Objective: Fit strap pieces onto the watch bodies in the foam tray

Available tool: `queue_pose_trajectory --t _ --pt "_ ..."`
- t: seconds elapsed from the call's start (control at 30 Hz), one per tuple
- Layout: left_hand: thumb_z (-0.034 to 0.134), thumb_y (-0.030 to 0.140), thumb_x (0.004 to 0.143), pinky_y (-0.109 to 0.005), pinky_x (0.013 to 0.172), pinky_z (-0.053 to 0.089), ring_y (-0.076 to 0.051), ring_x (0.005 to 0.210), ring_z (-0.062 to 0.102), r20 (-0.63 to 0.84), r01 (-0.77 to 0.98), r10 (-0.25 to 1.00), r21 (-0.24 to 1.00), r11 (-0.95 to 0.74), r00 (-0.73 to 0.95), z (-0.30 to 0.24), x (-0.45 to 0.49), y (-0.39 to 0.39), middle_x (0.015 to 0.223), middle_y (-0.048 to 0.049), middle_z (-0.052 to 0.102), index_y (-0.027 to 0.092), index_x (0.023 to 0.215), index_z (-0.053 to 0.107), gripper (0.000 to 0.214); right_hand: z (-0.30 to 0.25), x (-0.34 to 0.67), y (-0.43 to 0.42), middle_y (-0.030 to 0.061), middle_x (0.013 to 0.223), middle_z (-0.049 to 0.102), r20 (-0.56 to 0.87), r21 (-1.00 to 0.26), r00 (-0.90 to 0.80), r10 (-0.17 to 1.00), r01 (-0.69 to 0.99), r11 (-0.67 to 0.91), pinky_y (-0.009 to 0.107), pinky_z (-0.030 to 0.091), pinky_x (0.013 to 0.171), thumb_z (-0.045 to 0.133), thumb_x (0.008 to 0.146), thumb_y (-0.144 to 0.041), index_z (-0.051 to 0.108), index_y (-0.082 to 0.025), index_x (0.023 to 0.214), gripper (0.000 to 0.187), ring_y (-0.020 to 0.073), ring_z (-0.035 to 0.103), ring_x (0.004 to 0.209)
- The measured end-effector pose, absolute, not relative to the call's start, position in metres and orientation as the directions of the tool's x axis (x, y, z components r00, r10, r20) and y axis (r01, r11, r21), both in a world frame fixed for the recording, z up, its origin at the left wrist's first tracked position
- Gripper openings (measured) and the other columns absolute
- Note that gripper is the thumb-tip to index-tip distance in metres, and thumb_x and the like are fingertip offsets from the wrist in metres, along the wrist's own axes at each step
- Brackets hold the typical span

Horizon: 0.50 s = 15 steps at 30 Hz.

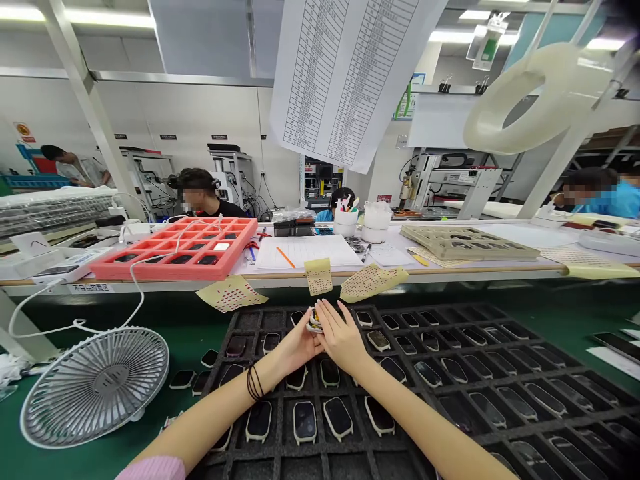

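Both my hands meet above the black foam tray [300, 460]. My left hand [296, 343] is closed around a small open watch case [314, 321] with a pale rim and yellow bits showing inside. From the other side, my right hand [343, 337] presses its fingers together over the same case, covering most of it. Around them, watch bodies with dark screens and pale frames, such as one watch body [305, 421] below my hands, lie in the tray's compartments. A black band circles my left wrist.
A grey fan [95, 387] stands at the left, near loose watch bodies on the green bench [195, 333]. The shelf ahead holds a pink tray [240, 247] and a beige tray [470, 243]. Yellow sticker sheets [373, 283] hang from its edge. Other people sit beyond.
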<state>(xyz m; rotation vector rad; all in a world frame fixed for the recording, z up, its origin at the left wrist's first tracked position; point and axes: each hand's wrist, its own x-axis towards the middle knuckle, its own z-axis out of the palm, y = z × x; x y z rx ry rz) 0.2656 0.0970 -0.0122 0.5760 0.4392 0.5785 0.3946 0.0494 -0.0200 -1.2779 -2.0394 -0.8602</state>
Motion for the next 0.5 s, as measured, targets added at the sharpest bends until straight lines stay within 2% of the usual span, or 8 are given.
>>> queue_pose_trajectory --t 0.3,0.4,0.5 --pt "0.047 0.047 0.091 -0.022 0.072 0.048 -0.009 0.064 0.061 -0.185 -0.374 0.656 0.695 0.614 0.731 -0.01 0.265 0.093 0.072 0.0009 0.065 0.019 0.077 0.06 0.033 -0.023 0.401 0.052 0.0207 0.129 0.057 0.733 0.157 -0.357 0.579 0.917 0.367 0.049 0.039 0.1 0.039 0.087 -0.013 0.035 -0.003 0.14 0.054 0.0292 0.051 0.122" --pt "0.046 0.045 0.091 -0.023 0.077 0.049 -0.01 0.068 0.062 -0.177 -0.338 0.677 0.76 0.555 0.714 -0.009 0.265 0.094 0.075 0.0005 0.066 0.019 0.079 0.06 0.031 -0.022 0.403 0.054 0.0198 0.128 0.058 0.728 0.094 -0.34 0.596 0.91 0.404 0.049 0.039 0.102 0.04 0.087 -0.014 0.034 -0.006 0.141 0.055 0.0287 0.052 0.121" --pt "0.057 0.045 0.084 -0.027 0.082 0.049 -0.014 0.078 0.065 -0.167 -0.255 0.699 0.852 0.457 0.696 -0.004 0.261 0.104 0.08 -0.0029 0.067 0.019 0.084 0.062 0.027 -0.023 0.407 0.055 0.0132 0.135 0.053 0.707 -0.065 -0.309 0.636 0.868 0.493 0.048 0.036 0.106 0.043 0.09 -0.022 0.025 -0.017 0.146 0.059 0.0252 0.047 0.126"
